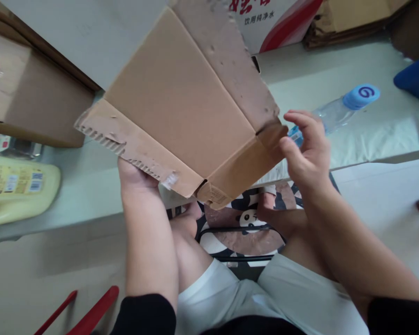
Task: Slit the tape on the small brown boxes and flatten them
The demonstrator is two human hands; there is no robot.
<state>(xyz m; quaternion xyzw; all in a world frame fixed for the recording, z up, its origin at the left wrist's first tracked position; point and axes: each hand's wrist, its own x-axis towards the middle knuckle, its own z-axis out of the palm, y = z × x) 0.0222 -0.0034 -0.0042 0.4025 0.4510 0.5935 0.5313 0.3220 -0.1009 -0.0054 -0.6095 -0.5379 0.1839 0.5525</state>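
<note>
Torn cardboard (181, 97), tilted above the cloth-covered surface (398, 132), is gripped along its near edge by the left hand (135, 177), fingers mostly hidden. Right hand (309, 156): thumb and forefinger parted beside folded flap (247, 165); contact cannot be told.

The cardboard piece (181, 102) is matt and smooth with rough, torn edges, the bottle (335, 115) clear, glossy plastic.

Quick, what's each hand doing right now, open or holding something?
Left hand: holding the torn cardboard piece, fingers hidden behind it.
Right hand: open, thumb and fingers parted at the cardboard's corner; contact unclear.
</note>
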